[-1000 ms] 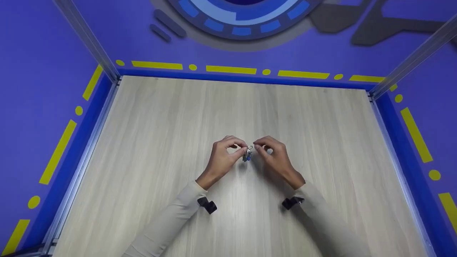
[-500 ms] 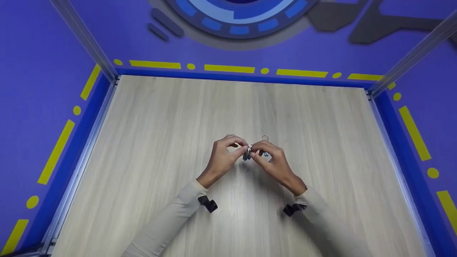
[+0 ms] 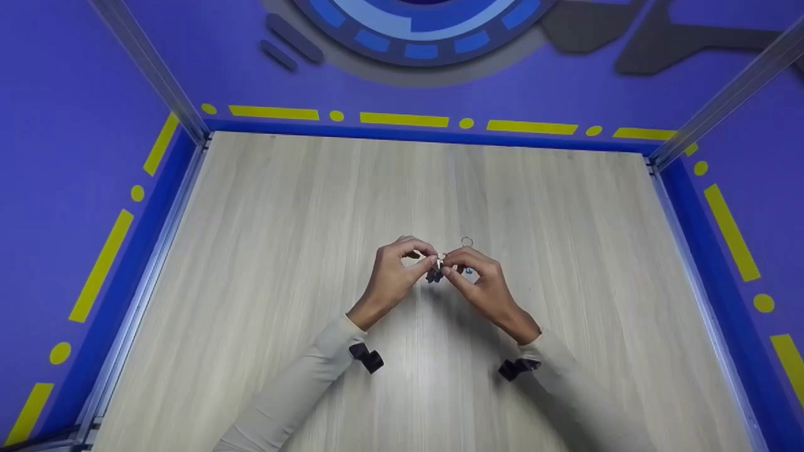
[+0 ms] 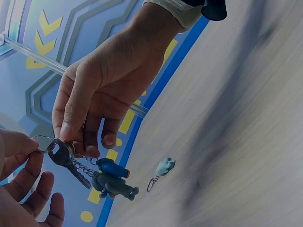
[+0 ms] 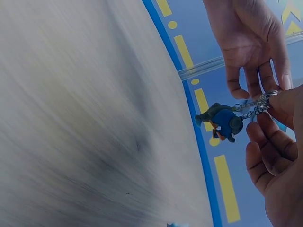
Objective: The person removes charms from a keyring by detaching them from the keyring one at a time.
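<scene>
My left hand (image 3: 397, 273) and right hand (image 3: 482, 279) meet over the middle of the table. In the left wrist view, the left fingers (image 4: 28, 146) pinch a thin wire ring (image 4: 41, 138) beside a dark key (image 4: 61, 153). My right hand (image 4: 106, 78) grips metal rings by the key, bunched in the right wrist view as key rings (image 5: 269, 97). From short chains dangle a blue figurine charm (image 4: 111, 168) and a grey-green figurine charm (image 4: 116, 185). Fingers partly cover where the rings join.
A separate light-blue keychain charm (image 4: 165, 166) with its own ring (image 3: 467, 242) lies on the wooden table (image 3: 314, 201), just beyond my right hand. Blue walls (image 3: 402, 100) with yellow marks border the table.
My right hand has moved left and down from just beside the keys to grip the rings. The loose keychain's ring now shows beyond it. My left hand has barely moved.
</scene>
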A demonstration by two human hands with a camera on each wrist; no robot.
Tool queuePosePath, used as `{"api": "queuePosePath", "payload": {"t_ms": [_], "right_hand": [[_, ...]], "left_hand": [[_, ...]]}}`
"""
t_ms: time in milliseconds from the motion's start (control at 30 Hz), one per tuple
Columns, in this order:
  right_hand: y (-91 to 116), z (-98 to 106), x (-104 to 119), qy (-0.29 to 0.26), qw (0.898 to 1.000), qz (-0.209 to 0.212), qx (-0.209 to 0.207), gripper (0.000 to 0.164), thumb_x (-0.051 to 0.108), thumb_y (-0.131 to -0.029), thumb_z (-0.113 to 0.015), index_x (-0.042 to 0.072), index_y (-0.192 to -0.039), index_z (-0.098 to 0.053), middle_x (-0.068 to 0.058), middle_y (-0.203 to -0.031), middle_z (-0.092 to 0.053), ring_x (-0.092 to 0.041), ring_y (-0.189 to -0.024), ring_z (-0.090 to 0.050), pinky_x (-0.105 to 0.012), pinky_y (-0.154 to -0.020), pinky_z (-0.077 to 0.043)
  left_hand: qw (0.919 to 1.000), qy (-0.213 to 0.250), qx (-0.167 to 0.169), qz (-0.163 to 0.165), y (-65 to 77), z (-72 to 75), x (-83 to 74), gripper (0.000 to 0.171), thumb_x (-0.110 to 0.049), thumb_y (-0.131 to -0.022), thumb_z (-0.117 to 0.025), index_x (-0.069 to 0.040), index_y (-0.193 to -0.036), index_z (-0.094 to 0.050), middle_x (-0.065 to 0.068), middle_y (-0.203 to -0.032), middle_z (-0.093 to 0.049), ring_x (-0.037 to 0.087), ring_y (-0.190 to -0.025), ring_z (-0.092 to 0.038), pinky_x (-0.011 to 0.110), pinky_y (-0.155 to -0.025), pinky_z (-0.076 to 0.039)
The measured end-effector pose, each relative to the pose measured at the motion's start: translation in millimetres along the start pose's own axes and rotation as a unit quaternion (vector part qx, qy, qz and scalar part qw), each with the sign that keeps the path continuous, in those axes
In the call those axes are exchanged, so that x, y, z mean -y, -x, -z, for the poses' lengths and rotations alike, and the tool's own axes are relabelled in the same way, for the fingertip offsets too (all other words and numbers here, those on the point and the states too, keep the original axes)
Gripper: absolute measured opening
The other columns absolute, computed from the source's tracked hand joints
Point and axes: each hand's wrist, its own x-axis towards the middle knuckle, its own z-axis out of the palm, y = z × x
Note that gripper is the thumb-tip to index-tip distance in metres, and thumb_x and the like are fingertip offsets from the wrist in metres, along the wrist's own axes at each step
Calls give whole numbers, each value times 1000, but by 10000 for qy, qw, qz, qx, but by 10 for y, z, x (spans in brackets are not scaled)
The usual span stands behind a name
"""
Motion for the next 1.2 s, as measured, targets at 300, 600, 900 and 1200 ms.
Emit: {"api": "queuePosePath", "payload": {"t_ms": [300,600,900,1200], "right_hand": [[11,63,75,-383,9982,-415,-192,17,-12,-97,-75,4,-103,-79,-12,-102,-77,-16,-93,-67,-28,-81,-55],[19,103,139,-779,9944,-695,-184,13,-12,-101,-71,0,-105,-76,-14,-104,-76,-12,-98,-69,-25,-90,-59],[22,97,181,-773,9938,-743,-305,8,-6,-104,-70,1,-102,-74,-14,-100,-74,-17,-95,-68,-25,-88,-57],[28,89,205,-895,9923,-791,-323,6,-3,-106,-70,0,-102,-72,-14,-101,-74,-19,-96,-69,-26,-88,-57]], "left_hand": [[10000,23,-64,-3,11,6,9,14,-3,-96,-83,-17,-93,-82,-6,-95,-78,14,-96,-70,41,-89,-57],[9998,-135,137,-7,31,14,-12,3,-9,-101,-80,-10,-101,-83,0,-98,-78,14,-97,-70,54,-93,-58],[9990,-353,198,-206,24,-17,-62,10,-4,-98,-81,-14,-96,-82,-7,-97,-77,12,-95,-69,34,-88,-55],[9972,-318,250,-635,6,-46,-103,8,1,-97,-81,-6,-93,-81,-1,-93,-79,16,-94,-69,47,-88,-60]]}}
